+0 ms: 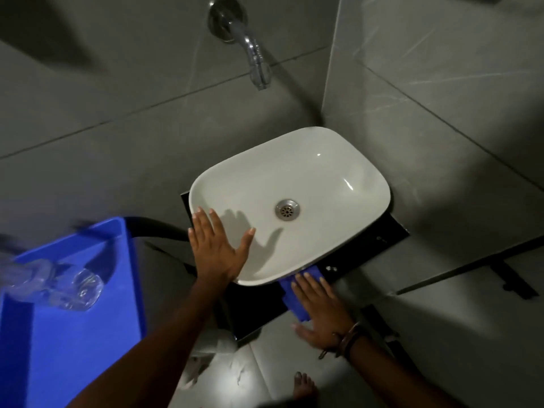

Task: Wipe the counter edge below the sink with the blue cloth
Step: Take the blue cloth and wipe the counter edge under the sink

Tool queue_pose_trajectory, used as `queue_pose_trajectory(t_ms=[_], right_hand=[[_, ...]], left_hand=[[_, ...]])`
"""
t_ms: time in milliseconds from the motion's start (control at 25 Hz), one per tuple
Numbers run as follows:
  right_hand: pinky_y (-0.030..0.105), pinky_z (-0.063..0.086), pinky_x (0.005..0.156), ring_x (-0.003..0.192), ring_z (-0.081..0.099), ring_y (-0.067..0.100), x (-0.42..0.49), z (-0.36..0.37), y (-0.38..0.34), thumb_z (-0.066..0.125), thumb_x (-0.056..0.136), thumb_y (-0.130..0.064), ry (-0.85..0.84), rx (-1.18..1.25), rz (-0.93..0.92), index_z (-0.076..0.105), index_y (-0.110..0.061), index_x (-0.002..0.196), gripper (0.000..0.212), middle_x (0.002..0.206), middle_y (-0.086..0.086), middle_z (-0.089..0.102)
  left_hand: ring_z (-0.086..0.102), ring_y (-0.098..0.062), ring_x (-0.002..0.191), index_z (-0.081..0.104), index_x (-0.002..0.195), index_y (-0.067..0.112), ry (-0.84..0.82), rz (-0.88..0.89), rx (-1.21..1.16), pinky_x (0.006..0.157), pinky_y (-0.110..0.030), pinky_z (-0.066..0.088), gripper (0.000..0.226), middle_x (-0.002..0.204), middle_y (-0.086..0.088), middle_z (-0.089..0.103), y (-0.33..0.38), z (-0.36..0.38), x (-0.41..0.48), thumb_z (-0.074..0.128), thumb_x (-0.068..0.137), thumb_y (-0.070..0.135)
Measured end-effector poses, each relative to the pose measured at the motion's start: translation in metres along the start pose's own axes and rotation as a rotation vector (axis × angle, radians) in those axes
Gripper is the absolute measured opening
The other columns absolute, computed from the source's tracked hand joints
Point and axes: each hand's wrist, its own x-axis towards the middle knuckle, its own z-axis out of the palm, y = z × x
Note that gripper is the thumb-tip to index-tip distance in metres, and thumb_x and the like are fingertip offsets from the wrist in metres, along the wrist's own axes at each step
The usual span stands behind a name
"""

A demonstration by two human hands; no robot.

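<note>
A white oval sink (323, 172) rests on a small black counter (253, 307) in a grey tiled corner. My right hand (319, 310) lies flat, fingers spread, pressing the blue cloth (290, 295) onto the counter's front edge just below the sink rim. Part of the cloth shows ahead of my fingers and to their left. My left hand (216, 245) rests open and flat on the sink's left front rim, holding nothing.
A chrome tap (250, 45) juts from the wall above the sink. A blue plastic bin (73, 334) with a clear plastic bottle (53, 285) across it stands at the left. A bare foot (304, 387) is on the floor below.
</note>
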Motion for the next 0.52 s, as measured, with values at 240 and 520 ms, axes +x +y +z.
queue_pose_trajectory(t_ms=[240,520], right_hand=[[0.044,0.011,0.120,0.145,0.021,0.026,0.008,-0.051,0.164,0.024,0.072,-0.082,0.062,-0.032,0.289,0.032,-0.011,0.145,0.101,0.154,0.009,0.033],[0.052,0.014,0.119,0.146,0.020,0.025,0.034,-0.047,0.173,0.029,0.066,-0.082,0.163,0.066,0.586,0.026,-0.014,0.146,0.105,0.156,0.007,0.028]], left_hand=[[-0.006,-0.029,0.154,0.006,0.157,0.005,-0.036,0.001,0.033,0.124,-0.051,-0.002,0.110,0.167,-0.019,-0.001,-0.001,0.000,0.003,0.021,0.080,0.081],[-0.006,-0.028,0.154,0.005,0.158,0.005,-0.054,0.002,0.009,0.124,-0.048,-0.006,0.111,0.167,-0.017,-0.002,0.001,-0.005,0.003,0.023,0.079,0.081]])
